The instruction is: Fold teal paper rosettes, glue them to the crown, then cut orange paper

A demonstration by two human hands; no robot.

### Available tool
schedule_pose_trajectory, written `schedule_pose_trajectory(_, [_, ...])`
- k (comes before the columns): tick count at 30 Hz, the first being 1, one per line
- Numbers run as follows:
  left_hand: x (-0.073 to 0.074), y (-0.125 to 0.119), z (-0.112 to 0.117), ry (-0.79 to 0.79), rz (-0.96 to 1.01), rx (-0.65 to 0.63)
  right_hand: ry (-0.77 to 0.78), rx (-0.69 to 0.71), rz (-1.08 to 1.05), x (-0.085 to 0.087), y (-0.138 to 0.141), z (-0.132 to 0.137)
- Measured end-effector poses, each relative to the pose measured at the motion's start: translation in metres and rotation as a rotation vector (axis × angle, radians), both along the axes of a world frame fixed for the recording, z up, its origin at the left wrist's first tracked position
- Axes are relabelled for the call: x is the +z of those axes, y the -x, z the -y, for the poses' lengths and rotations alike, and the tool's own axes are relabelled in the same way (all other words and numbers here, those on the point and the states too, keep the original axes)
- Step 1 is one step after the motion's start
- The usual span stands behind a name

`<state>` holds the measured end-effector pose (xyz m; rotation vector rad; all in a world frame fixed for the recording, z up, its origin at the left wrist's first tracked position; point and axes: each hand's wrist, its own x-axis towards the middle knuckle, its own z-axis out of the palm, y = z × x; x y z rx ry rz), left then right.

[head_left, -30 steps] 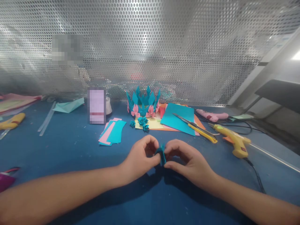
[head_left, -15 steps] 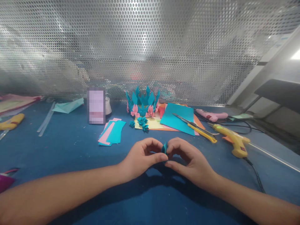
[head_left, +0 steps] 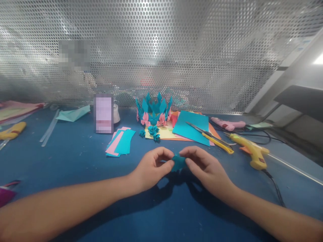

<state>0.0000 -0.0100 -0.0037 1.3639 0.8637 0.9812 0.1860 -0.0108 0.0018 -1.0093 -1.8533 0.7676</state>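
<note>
My left hand (head_left: 152, 169) pinches a small piece of folded teal paper (head_left: 178, 163) by its left edge, thumb against fingers. At the paper's right edge, the thumb and forefinger of my right hand (head_left: 208, 169) close on it. The piece is held just above the blue table, its broad face turned towards me. Beyond my hands lie several small teal paper flowers (head_left: 153, 131). Behind them stands a teal paper crown (head_left: 156, 112) trimmed with pink paper flowers. To the left, blue and pink paper strips (head_left: 124, 142) lie in a loose pile.
Scissors (head_left: 199, 129) and a yellow-handled cutter (head_left: 218, 143) rest on coloured sheets (head_left: 189, 124). A yellow glue gun (head_left: 252, 149) with a cord and a pink tool (head_left: 228, 124) lie right. A phone-like blurred rectangle (head_left: 103, 114) stands left. A perforated metal panel (head_left: 161, 60) rises behind.
The teal paper, earlier edge-on and narrow between my fingertips, now shows its broad face. My hands have moved slightly apart, gripping it at opposite sides.
</note>
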Motion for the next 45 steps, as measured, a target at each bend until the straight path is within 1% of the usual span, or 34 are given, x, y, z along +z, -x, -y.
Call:
schedule_pose_trajectory(5, [-0.006, 0.000, -0.001, -0.150, -0.024, 0.014, -0.040, 0.033, 0.037, -0.003, 0.001, 0.002])
schedule_pose_trajectory(7, [-0.007, 0.001, -0.001, -0.221, -0.041, 0.016, -0.054, 0.052, 0.064, -0.003, 0.001, 0.003])
schedule_pose_trajectory(9, [-0.007, 0.001, 0.000, -0.255, -0.060, 0.019, -0.070, 0.049, 0.099, -0.001, 0.001, 0.004])
schedule_pose_trajectory(14, [-0.006, 0.001, 0.003, -0.230, -0.064, 0.061, -0.069, -0.010, 0.114, -0.001, 0.000, 0.003])
schedule_pose_trajectory(17, [-0.005, 0.001, 0.005, -0.199, -0.064, 0.069, -0.118, -0.060, 0.108, -0.001, 0.000, 0.001])
schedule_pose_trajectory(19, [-0.003, 0.001, 0.005, -0.168, -0.095, 0.062, -0.140, -0.051, 0.129, 0.000, 0.000, 0.000])
schedule_pose_trajectory(22, [0.000, 0.001, 0.006, -0.114, -0.124, 0.059, -0.028, -0.003, 0.168, 0.002, 0.000, 0.000])
schedule_pose_trajectory(25, [0.002, 0.001, 0.006, -0.105, -0.102, 0.050, 0.060, -0.010, 0.167, 0.002, 0.001, 0.002])
schedule_pose_trajectory(28, [0.002, 0.001, 0.005, -0.094, -0.081, 0.038, 0.052, -0.018, 0.146, 0.001, 0.002, 0.003])
schedule_pose_trajectory(34, [0.002, 0.001, 0.006, -0.071, -0.122, 0.092, 0.051, 0.016, 0.125, -0.001, 0.003, 0.003])
schedule_pose_trajectory(37, [0.005, 0.000, 0.008, -0.031, -0.099, 0.105, 0.076, 0.043, 0.124, 0.000, 0.005, 0.005])
schedule_pose_trajectory(41, [0.007, -0.002, 0.007, 0.056, -0.046, 0.102, 0.230, 0.065, 0.070, 0.001, 0.007, 0.004])
schedule_pose_trajectory(45, [0.005, -0.005, 0.005, 0.094, -0.025, 0.067, 0.387, 0.025, -0.017, 0.002, 0.007, 0.002])
